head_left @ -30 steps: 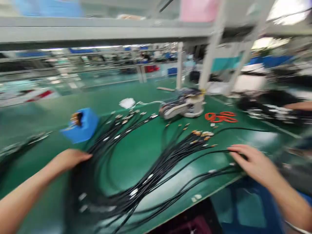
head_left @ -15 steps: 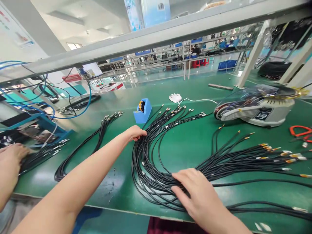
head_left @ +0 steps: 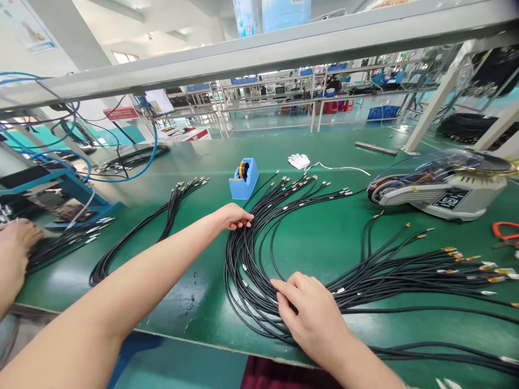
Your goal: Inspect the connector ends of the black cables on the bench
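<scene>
A large bundle of black cables (head_left: 259, 270) curves in a U on the green table, small white tags along it and metal ends at the back. My left hand (head_left: 237, 217) is closed in a pinch on the cables at the far left limb of the curve. Over the bend nearest me, my right hand (head_left: 310, 310) lies with thumb and fingers curled round some of the cables; its fingertips are partly hidden. The bundle's other ends (head_left: 454, 256), with yellow and white tips, fan out to the right.
A blue tape dispenser (head_left: 244, 181) stands behind my left hand. A white glove (head_left: 299, 161) and a grey tape machine (head_left: 441, 186) are farther back, orange-handled pliers (head_left: 505, 230) at right. More cables (head_left: 172, 210) lie left, near another person's hand (head_left: 16, 248) and a blue press (head_left: 81, 202).
My right hand has shifted slightly left along the cables, its fingers drawn closer together. My left hand stays at the bundle. The view has moved a little.
</scene>
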`<state>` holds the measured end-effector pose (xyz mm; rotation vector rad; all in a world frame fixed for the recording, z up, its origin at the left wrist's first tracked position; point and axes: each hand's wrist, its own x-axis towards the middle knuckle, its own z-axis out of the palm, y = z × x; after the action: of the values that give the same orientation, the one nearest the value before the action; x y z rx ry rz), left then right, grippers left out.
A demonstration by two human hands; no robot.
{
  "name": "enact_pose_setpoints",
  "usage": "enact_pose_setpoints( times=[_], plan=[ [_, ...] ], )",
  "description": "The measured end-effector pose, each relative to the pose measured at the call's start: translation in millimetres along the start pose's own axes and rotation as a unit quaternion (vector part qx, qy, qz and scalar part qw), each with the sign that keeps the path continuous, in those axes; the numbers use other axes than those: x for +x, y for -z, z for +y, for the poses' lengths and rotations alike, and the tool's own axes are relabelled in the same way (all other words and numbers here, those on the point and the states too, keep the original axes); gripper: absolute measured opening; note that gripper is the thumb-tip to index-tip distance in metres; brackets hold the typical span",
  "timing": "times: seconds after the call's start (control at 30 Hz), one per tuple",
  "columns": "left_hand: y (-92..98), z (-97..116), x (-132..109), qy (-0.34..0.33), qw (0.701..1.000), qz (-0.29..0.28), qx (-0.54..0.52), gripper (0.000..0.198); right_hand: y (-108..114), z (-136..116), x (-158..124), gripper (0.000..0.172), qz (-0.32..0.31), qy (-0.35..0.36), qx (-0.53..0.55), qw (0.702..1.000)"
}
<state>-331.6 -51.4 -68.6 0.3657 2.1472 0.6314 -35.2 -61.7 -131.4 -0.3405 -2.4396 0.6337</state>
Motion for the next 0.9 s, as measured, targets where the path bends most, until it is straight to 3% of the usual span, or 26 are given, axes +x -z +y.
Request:
enact_pose_setpoints(
  times=[0.23,0.37,0.5,0.63,0.73,0.9],
  plan=[
    [7.5,-24,-17,0.023,0.998,-0.02,-0.055,0.032,2,-1,3,0.026,0.025,-0.01,-0.016,0.999],
    [5.9,-37,-22,0.026,0.996,-0.022,-0.082,0.032,5,-19,15,0.024,-0.037,-0.019,0.016,0.999],
    [0.8,-35,-20,0.019,0.995,-0.022,-0.096,0.032,0,-41,49,0.025,-0.112,-0.096,0.05,0.988],
    [-1.4,-27,-22,0.005,0.995,-0.029,-0.092,0.031,-19,-44,102,0.039,-0.181,-0.19,0.156,0.952],
    [0.6,-26,-24,-0.001,0.995,-0.032,-0.089,0.03,-44,-33,136,0.039,-0.22,-0.228,0.214,0.924],
    [5.7,-35,-28,-0.003,0.993,-0.045,-0.107,0.03,-76,-19,144,0.02,-0.24,-0.279,0.275,0.888]
  ],
)
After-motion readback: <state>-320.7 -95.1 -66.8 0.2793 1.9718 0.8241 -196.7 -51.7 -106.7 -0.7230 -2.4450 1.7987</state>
